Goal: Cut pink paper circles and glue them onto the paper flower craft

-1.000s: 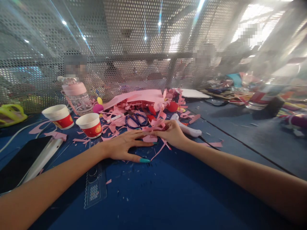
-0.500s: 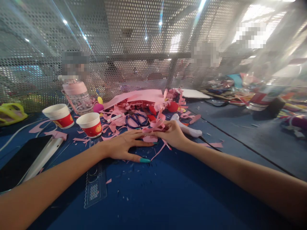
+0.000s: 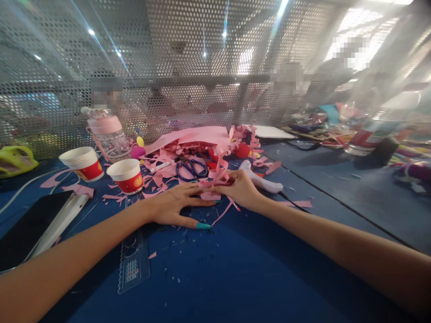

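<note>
My left hand (image 3: 175, 205) lies flat on the blue table (image 3: 235, 269), fingers stretched out, fingertips pressing on pink paper scraps (image 3: 210, 195). My right hand (image 3: 240, 187) is closed in a pinch on a curled pink paper strip (image 3: 217, 176), whose loop stands up just above the fingers. Both hands meet at the near edge of a heap of pink paper cuttings (image 3: 195, 146). Blue-handled scissors (image 3: 191, 168) lie just beyond my fingertips.
Two red-and-white paper cups (image 3: 127, 175) (image 3: 83, 163) and a pink-capped bottle (image 3: 107, 134) stand at the left. A phone (image 3: 30, 226) and a clear ruler (image 3: 133, 258) lie near my left forearm. A white glue gun (image 3: 264, 179) lies right of my right hand. A perforated metal screen (image 3: 188, 67) closes the back.
The right hand has lifted and turned the pink strip slightly, so its curl now stands higher. The left hand has stayed flat in place.
</note>
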A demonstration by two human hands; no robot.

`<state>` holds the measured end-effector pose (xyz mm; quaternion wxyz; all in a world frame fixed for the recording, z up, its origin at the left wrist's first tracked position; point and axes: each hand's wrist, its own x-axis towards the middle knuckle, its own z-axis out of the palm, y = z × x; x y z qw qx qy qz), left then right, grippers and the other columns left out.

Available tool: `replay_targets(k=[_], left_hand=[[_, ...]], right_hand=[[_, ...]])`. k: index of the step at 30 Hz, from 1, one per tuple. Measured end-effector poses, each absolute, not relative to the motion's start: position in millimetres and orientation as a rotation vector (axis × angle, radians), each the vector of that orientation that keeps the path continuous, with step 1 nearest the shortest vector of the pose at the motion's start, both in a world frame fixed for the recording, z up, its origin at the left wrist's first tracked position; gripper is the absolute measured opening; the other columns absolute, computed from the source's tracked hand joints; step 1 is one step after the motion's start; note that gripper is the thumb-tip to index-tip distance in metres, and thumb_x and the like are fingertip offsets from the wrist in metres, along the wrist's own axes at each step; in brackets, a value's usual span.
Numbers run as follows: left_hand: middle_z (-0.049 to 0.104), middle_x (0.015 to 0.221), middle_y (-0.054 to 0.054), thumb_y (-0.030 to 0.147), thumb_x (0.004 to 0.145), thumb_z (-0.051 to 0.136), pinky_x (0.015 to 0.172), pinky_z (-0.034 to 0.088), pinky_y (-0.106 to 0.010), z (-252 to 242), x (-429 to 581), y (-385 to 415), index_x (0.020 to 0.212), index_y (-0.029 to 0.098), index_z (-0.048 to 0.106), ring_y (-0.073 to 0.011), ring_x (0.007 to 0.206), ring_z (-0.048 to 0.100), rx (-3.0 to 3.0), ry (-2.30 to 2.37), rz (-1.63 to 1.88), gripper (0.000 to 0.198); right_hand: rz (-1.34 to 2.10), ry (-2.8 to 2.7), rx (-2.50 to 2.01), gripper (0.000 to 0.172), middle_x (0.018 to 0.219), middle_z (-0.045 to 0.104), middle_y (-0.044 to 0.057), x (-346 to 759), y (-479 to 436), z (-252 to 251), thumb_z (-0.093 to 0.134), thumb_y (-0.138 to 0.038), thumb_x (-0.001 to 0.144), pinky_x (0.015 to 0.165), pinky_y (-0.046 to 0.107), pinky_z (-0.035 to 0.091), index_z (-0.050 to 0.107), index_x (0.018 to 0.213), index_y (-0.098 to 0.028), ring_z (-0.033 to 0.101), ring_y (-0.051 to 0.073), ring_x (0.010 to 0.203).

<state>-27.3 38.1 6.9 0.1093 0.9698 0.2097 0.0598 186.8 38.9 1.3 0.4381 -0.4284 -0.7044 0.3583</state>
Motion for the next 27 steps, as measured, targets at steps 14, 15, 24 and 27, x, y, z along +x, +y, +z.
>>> replay_targets(k=[14,15,24,27], left_hand=[[0.028,0.146,-0.007,0.063,0.078,0.046,0.106,0.023,-0.048,9.2,-25.6,36.4,0.134,0.032,0.038,-0.0292,0.133,0.027,2.874,0.646,0.128,0.064],[0.028,0.146,-0.007,0.063,0.079,0.046,0.106,0.023,-0.048,9.3,-25.6,36.5,0.134,0.032,0.038,-0.0286,0.133,0.026,2.875,0.643,0.127,0.064],[0.025,0.147,-0.007,0.061,0.079,0.047,0.107,0.022,-0.048,11.2,-24.9,35.8,0.133,0.03,0.039,-0.0295,0.133,0.025,2.865,0.64,0.124,0.064],[0.024,0.147,-0.008,0.061,0.079,0.046,0.107,0.022,-0.048,11.9,-24.7,35.7,0.134,0.03,0.038,-0.0297,0.133,0.025,2.866,0.634,0.111,0.064]], right_hand=[[0.851,-1.75,-1.056,0.025,0.061,0.065,0.004,187.5,37.2,3.7,0.074,-0.038,0.059,0.057,0.032,0.053,0.062,0.052,-0.018,0.063,0.022,0.067],[0.852,-1.755,-1.051,0.025,0.062,0.066,0.004,187.9,37.3,3.4,0.074,-0.039,0.059,0.057,0.032,0.053,0.062,0.053,-0.018,0.063,0.022,0.067],[0.835,-1.736,-0.987,0.027,0.064,0.066,0.006,189.7,39.0,0.3,0.072,-0.043,0.062,0.068,0.034,0.053,0.065,0.058,-0.017,0.063,0.022,0.072],[0.822,-1.746,-0.977,0.028,0.064,0.066,0.005,189.5,39.7,0.2,0.072,-0.044,0.062,0.068,0.034,0.053,0.066,0.059,-0.017,0.063,0.022,0.074]])
